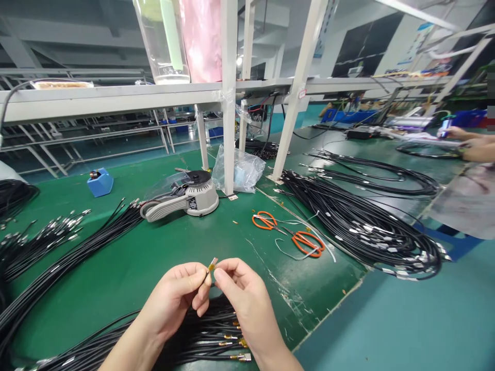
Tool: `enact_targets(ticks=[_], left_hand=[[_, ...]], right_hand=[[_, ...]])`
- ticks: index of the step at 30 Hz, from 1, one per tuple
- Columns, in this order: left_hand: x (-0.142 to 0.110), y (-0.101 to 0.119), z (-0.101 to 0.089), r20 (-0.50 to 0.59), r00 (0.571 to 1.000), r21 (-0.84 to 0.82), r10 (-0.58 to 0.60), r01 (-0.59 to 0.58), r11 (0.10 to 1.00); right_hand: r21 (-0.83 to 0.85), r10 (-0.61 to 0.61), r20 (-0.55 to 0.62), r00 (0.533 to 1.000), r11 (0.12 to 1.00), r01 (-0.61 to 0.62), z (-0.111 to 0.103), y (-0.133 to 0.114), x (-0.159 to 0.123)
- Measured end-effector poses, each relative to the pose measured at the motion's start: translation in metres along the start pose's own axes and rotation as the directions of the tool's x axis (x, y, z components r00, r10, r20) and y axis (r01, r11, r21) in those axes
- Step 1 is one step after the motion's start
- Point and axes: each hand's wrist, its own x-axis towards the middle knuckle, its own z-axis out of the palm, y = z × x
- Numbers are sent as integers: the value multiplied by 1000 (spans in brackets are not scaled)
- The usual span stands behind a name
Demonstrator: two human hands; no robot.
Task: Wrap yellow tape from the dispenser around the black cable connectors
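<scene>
My left hand [176,291] pinches the end of a black cable between thumb and forefinger. A small metal connector [214,262] with amber tape below it sticks up from that pinch. Close against the connector, my right hand [245,291] is closed, thumb and forefinger pressed together at the tape. Whatever lies between those right fingertips is hidden. Under both hands a bundle of black cables [116,337] lies on the green table [162,247], several of its ends showing metal connectors and amber tape.
Ahead stands a round grey tape dispenser [203,198]. Orange-handled scissors [309,243] lie to the right among white strips, near coiled black cables [356,216]. A blue holder [100,183] and more cables [42,239] are at left. White shelf posts [229,129] rise ahead; another person's hand [477,147] is far right.
</scene>
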Motion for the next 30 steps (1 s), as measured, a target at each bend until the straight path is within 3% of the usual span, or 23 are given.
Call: enact_targets(ticks=[13, 20, 30], left_hand=[[-2, -1, 6, -91, 995, 125, 44, -32, 992], [-2, -3, 8, -104, 994, 94, 42, -33, 995], [-2, -4, 10, -109, 992, 68, 64, -57, 996]], right_hand=[[-127, -105, -51, 993, 987, 98, 2, 2, -2], [228, 70, 66, 995, 970, -83, 6, 6, -3], [376, 147, 129, 981, 908, -185, 11, -1, -5]])
